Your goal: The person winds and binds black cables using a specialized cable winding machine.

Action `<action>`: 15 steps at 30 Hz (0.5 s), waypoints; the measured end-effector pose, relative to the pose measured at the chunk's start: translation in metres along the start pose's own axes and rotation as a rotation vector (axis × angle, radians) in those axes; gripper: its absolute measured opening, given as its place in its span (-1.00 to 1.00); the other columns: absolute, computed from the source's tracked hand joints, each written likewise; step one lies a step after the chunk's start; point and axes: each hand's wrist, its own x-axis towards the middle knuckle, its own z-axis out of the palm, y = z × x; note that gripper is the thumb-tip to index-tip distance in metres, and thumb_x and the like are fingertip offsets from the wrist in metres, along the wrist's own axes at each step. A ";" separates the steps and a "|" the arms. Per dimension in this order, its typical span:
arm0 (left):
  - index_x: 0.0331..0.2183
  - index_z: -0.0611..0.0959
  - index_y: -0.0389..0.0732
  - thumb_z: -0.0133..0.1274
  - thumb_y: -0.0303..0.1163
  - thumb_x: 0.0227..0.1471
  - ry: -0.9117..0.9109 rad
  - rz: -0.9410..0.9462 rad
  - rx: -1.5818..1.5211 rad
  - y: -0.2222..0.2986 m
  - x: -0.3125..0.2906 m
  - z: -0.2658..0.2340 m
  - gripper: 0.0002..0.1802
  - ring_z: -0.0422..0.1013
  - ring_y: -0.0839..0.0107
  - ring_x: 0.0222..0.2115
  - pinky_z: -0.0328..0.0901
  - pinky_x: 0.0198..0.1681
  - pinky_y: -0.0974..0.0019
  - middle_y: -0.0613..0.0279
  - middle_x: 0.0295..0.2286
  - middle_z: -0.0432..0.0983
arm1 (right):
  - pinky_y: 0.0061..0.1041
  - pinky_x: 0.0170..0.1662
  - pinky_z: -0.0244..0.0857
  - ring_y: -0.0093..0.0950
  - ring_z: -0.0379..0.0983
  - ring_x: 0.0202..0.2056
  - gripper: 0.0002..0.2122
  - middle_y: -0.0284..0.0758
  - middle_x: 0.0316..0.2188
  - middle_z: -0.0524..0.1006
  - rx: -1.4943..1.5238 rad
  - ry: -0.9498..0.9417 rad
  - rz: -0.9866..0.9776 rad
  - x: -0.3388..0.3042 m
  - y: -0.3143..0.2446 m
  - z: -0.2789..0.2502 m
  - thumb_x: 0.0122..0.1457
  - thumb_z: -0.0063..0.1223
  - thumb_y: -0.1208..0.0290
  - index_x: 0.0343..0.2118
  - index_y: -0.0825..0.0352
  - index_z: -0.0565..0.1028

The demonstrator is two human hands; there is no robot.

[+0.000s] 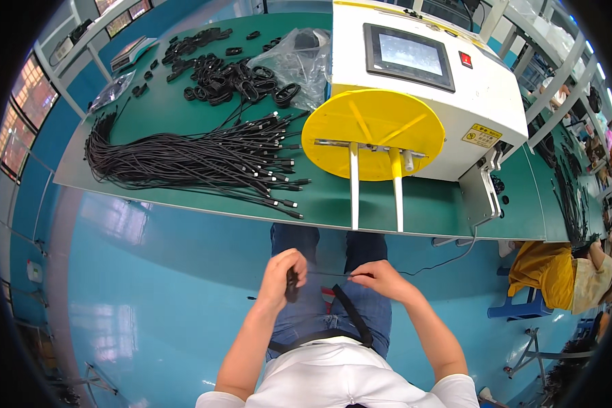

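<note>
Over my lap, my left hand (277,275) is closed around a dark bundle of black cable (292,285), which is partly hidden by the fingers. A thin stretch of cable (330,274) runs from it across to my right hand (382,279), which pinches it between thumb and fingers. Both hands are in front of the bench edge, below the table top. On the bench beyond them lies a long bunch of black cables (183,158) with silver plug ends pointing right. Behind that bunch is a heap of small coiled cables (228,78).
A white winding machine (421,115) with a screen (409,58) stands on the green bench (245,212). Its yellow disc (333,122) carries two prongs that reach the front edge. A clear plastic bag (299,64) lies beside it. At right, a person sits by a blue stool (523,306).
</note>
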 end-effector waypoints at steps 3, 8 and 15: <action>-0.55 0.46 -0.30 -0.01 -0.23 0.07 0.014 -0.024 0.351 0.025 -0.015 0.021 -0.67 0.33 0.50 -0.52 0.24 -0.50 0.43 0.25 -0.58 0.39 | -0.61 -0.41 0.30 -0.54 0.42 -0.53 -0.86 -0.26 -0.52 0.55 -0.177 0.076 -0.225 -0.011 -0.031 -0.019 0.07 0.05 0.49 -0.34 0.42 0.55; -0.53 0.51 -0.24 0.06 -0.27 -0.04 -0.462 -0.122 1.338 -0.009 -0.035 0.059 -0.77 0.42 0.18 -0.46 0.30 -0.40 0.24 0.12 -0.57 0.43 | -0.46 -0.38 0.33 -0.27 0.48 -0.45 -0.87 -0.15 -0.47 0.54 -0.260 0.126 -0.261 -0.035 -0.091 -0.049 0.06 0.05 0.50 -0.36 0.44 0.52; -0.36 0.55 -0.19 0.13 -0.32 -0.17 -0.210 -0.017 1.650 -0.115 -0.045 -0.020 -0.75 0.40 0.05 -0.31 0.32 -0.30 0.14 0.05 -0.36 0.43 | -0.56 -0.52 0.23 -0.42 0.38 -0.60 -0.90 -0.25 -0.60 0.49 -0.256 0.290 -0.313 -0.083 -0.143 -0.070 0.03 0.07 0.57 -0.37 0.42 0.54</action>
